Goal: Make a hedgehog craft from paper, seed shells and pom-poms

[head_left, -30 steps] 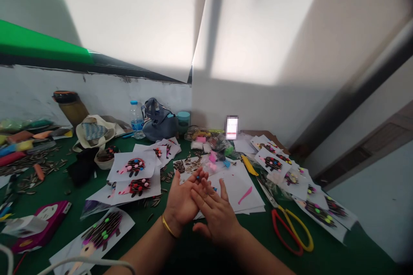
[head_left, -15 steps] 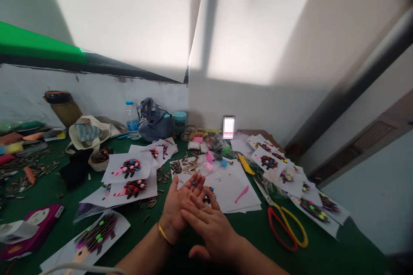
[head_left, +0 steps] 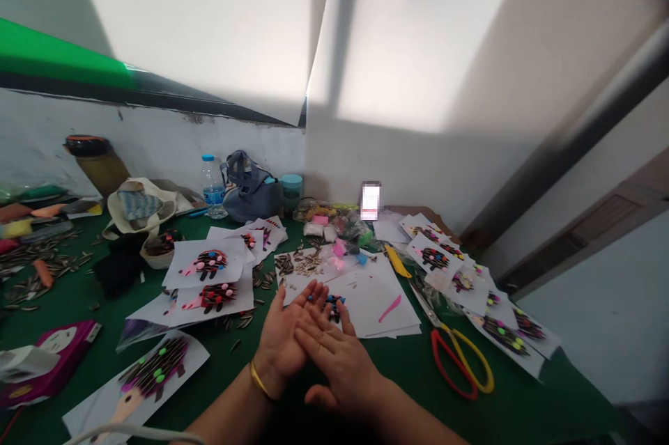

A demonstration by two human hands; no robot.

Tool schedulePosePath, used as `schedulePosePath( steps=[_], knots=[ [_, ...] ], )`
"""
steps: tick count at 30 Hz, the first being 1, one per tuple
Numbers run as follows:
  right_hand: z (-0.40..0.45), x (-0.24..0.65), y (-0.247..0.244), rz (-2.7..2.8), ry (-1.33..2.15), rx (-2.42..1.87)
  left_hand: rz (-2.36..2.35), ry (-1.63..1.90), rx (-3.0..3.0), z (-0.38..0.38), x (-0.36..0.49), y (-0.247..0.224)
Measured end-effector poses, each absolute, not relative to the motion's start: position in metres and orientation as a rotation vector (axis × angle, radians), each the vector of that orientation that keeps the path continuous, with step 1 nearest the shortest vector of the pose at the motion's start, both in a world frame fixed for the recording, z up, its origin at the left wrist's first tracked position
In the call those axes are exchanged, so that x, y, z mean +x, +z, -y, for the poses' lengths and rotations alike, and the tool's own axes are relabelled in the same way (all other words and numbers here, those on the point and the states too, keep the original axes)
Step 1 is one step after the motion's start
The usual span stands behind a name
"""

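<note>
My left hand (head_left: 285, 330) lies palm up with its fingers stretched out. A small blue ball (head_left: 310, 297) shows by its fingers. Across that palm rests my right hand (head_left: 342, 361), palm down and flat, its thumb apart. Whatever may lie between the palms is hidden. Just beyond the fingertips, a dark hedgehog figure with blue balls (head_left: 335, 306) is partly covered by my hands. It lies on a stack of white paper (head_left: 371, 323), along with a pink plastic knife (head_left: 389, 308) and sunflower seeds (head_left: 300, 262).
Red-and-yellow-handled scissors (head_left: 454, 361) and a yellow cutter (head_left: 398, 261) lie to the right. Hedgehog pictures spread at the left (head_left: 209, 264) and right (head_left: 436, 257). Behind stand a water bottle (head_left: 213, 191), a blue bag (head_left: 251, 194) and a phone (head_left: 371, 200). A purple box (head_left: 57, 361) sits at left.
My right hand has shifted slightly over the left palm, still flat against it. More of the hedgehog figure with blue balls shows between the fingers. The view has tilted a little.
</note>
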State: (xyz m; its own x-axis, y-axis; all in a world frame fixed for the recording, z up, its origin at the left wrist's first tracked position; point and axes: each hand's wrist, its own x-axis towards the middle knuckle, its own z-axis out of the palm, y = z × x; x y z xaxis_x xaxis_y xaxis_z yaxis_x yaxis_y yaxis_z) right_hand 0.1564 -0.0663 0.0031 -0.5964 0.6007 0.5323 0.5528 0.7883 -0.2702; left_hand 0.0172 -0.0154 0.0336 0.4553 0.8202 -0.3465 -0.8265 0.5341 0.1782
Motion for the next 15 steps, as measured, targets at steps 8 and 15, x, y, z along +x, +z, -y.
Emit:
schedulePosePath(
  steps=[8, 15],
  knots=[
    [0.063, 0.156, 0.017, 2.313, 0.079, -0.803, -0.47, 1.015, -0.043, 0.014, 0.02, 0.031],
    [0.057, 0.158, 0.024, 2.117, 0.263, -0.918, -0.473, 0.991, -0.006, 0.014, 0.029, 0.026]
  ],
)
